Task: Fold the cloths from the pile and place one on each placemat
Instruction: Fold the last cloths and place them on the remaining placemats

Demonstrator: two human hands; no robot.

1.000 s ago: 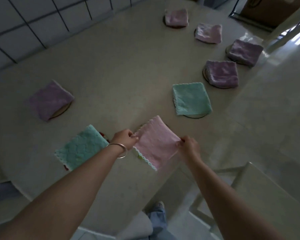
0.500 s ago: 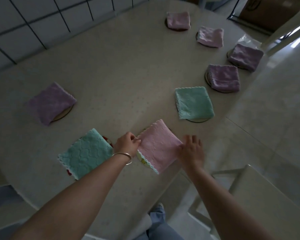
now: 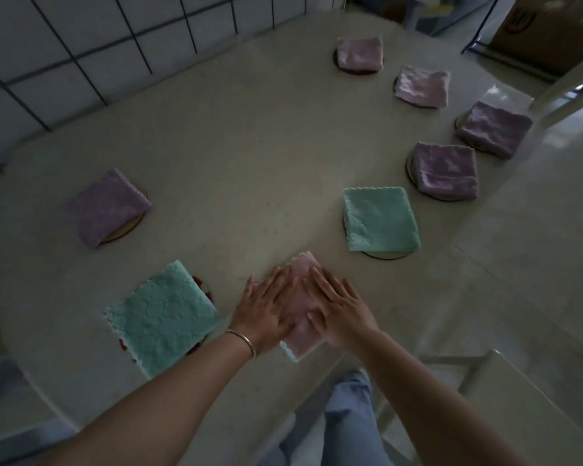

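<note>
dim, soft focus, wide-angle edge distortion

Both hands, left hand (image 3: 266, 306) and right hand (image 3: 339, 306), lie flat side by side on a folded cloth (image 3: 302, 344) at the table's (image 3: 216, 156) lower centre edge. Another cloth (image 3: 162, 314) sits just left; five more curve toward the upper right.

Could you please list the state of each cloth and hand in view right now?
Pink cloth: folded, flat under both hands.
Left hand: open, pressing the pink cloth.
Right hand: open, pressing it too.
Near green cloth: folded, on a placemat.
Far green cloth: folded, on a placemat.
Left purple cloth: folded, on a placemat.
</note>
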